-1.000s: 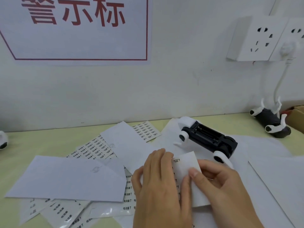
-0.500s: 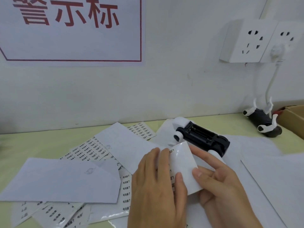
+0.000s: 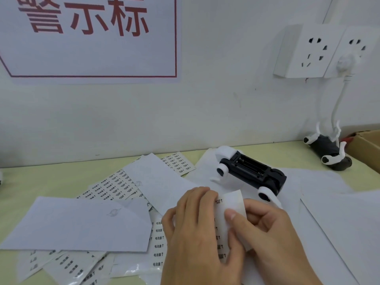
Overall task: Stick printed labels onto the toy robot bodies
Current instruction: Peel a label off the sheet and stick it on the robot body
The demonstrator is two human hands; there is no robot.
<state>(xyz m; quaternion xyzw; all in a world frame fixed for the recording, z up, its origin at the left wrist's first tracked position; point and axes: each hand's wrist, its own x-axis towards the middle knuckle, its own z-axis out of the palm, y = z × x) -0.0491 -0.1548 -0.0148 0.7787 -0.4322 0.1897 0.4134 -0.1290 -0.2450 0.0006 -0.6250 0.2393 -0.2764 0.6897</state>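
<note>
A black and white toy robot body (image 3: 249,171) lies on its back on the papers, its battery bay facing up. Just in front of it both hands work a small label sheet (image 3: 231,204) with a column of printed labels. My left hand (image 3: 197,233) lies flat on the sheet's left part, fingers straight. My right hand (image 3: 265,229) pinches the sheet's right edge, thumb on top, and curls that edge upward. A second toy robot (image 3: 327,151) lies upside down at the far right near the wall.
Loose white sheets (image 3: 78,225) and printed label sheets (image 3: 115,186) cover the pale green table (image 3: 41,182). A cardboard box (image 3: 368,145) sits at the right edge. Wall sockets (image 3: 308,52) with a plugged white cable hang above the second robot.
The right hand has bent the label sheet's right edge further up and inward; the sheet looks narrower. The left hand stays pressed on it. The camera view has shifted slightly.
</note>
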